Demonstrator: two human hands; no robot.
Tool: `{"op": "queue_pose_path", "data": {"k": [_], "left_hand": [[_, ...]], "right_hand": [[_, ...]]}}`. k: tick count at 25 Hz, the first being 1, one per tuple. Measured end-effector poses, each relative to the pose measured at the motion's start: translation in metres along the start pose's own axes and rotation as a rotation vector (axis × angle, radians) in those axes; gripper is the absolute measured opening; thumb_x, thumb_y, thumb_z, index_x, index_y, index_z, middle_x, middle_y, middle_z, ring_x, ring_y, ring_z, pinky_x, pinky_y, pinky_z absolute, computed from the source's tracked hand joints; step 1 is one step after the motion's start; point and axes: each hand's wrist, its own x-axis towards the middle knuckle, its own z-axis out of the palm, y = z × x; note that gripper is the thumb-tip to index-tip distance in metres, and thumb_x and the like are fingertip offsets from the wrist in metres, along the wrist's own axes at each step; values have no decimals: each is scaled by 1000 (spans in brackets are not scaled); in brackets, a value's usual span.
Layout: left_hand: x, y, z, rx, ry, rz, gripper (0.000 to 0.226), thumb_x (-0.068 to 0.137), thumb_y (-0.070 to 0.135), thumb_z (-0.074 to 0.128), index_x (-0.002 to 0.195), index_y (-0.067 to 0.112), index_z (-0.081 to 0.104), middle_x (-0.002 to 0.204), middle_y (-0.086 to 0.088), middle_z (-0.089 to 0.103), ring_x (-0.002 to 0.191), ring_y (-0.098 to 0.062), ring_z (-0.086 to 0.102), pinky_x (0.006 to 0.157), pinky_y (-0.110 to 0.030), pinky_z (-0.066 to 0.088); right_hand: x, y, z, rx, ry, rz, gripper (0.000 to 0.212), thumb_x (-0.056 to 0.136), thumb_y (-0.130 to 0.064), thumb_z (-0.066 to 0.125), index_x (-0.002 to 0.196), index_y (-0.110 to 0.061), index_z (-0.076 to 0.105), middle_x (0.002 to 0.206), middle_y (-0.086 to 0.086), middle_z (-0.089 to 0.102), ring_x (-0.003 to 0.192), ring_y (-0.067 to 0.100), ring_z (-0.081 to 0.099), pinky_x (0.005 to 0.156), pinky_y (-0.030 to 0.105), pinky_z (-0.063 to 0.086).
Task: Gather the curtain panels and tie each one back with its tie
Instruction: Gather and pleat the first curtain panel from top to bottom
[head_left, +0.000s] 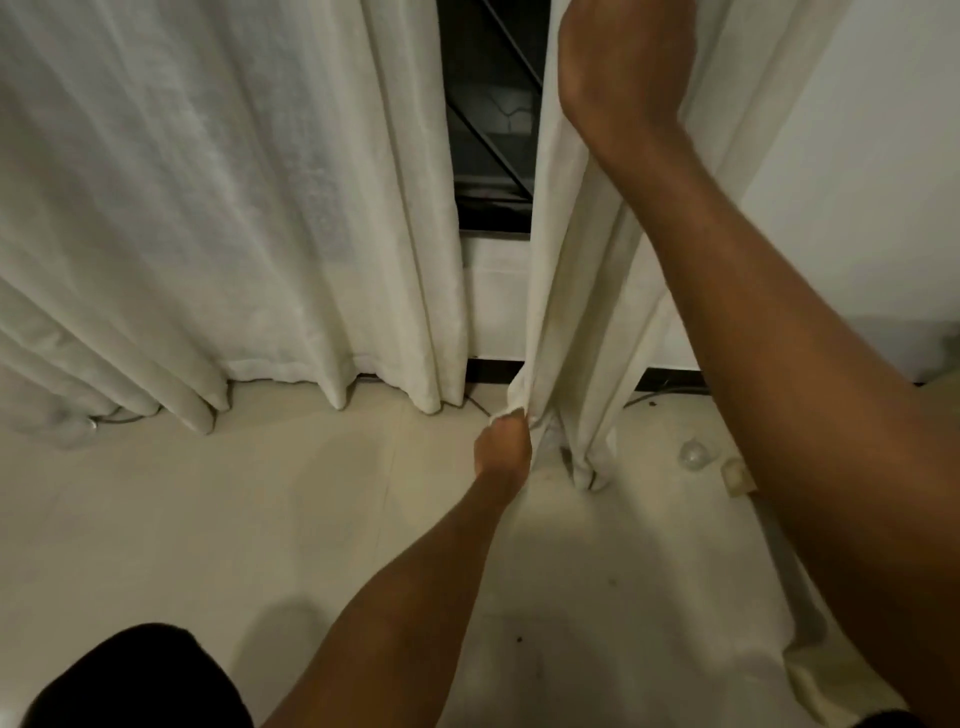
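right panel — long axis vertical | left hand pinches its hem low | right hand clamped on its folds high, directly above

The left curtain panel is off-white, lightly textured cloth. It hangs spread wide in soft vertical folds, its hem reaching the floor. The right curtain panel, of the same cloth, is drawn into a narrow bunch, apart from the left one by a gap. The right hand holds its gathered folds high up, and the left hand grips its inner hem corner low down, just above the floor.
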Motion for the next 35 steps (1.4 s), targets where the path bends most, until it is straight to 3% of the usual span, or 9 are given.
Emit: {"op": "queue_pose_path", "data": {"k": [2,4,8,11,14,21,27,32,35], "left_hand": [[-43,-4,8,21,54,88,38,99,35,46,74,14,65,65,-6,65,54,-26,65,49,-30,48],[-81,-2,3,7,29,150,34,89,36,51,61,19,56,51,0,56,41,-21,54,42,-24,34],[-90,-6,-17,-6,-162,-13,28,90,41,51,72,19,49,73,-3,64,64,-25,63,56,-29,41],[-57,3,-28,-183,-45,-141,39,87,58,51,78,20,53,76,3,66,67,-20,62,59,-32,47],[-30,17,-44,-326,10,-132,26,90,42,54,79,20,58,80,2,69,76,-22,69,70,-38,58],[-44,0,-48,-149,-115,-83,29,87,31,52,108,14,62,91,-6,70,81,-28,69,71,-38,59],[-101,-27,-5,108,-450,-141,35,97,34,54,126,16,60,126,-4,65,114,-25,65,93,-33,50],[-92,-23,-4,-180,-246,-413,84,75,72,59,137,20,38,124,1,61,108,-26,66,79,-33,45],[-57,-16,-14,-177,-144,-299,44,87,57,52,115,23,56,108,1,69,92,-24,68,79,-34,54]], "right_hand": [[2,3,-3,-16,-19,55,28,108,-28,35,80,-28,34,73,-16,33,57,0,36,60,11,35],[7,-5,-15,4,87,80,24,107,-27,34,85,-26,44,74,-17,39,58,-1,41,57,10,34],[-3,-24,-36,-20,127,29,30,105,-20,33,112,-11,61,92,0,61,79,16,61,65,26,39],[-52,-30,-22,88,97,24,24,104,-18,36,100,-10,58,81,-1,54,71,18,56,59,29,37],[-100,-26,4,134,66,16,19,104,-18,42,90,-13,54,73,-2,53,61,15,53,52,22,30],[-145,-12,38,105,-121,98,16,99,-18,53,86,-9,57,79,8,66,65,22,66,53,25,41],[-161,-6,30,142,-94,93,14,98,-18,54,94,-7,62,78,2,63,62,15,60,54,26,50],[-166,11,27,168,-78,95,18,99,-20,53,93,-7,64,71,-1,60,57,13,60,54,30,56],[-168,9,28,188,-58,84,21,99,-19,52,80,-11,59,62,-6,52,50,8,53,47,24,46]]}}
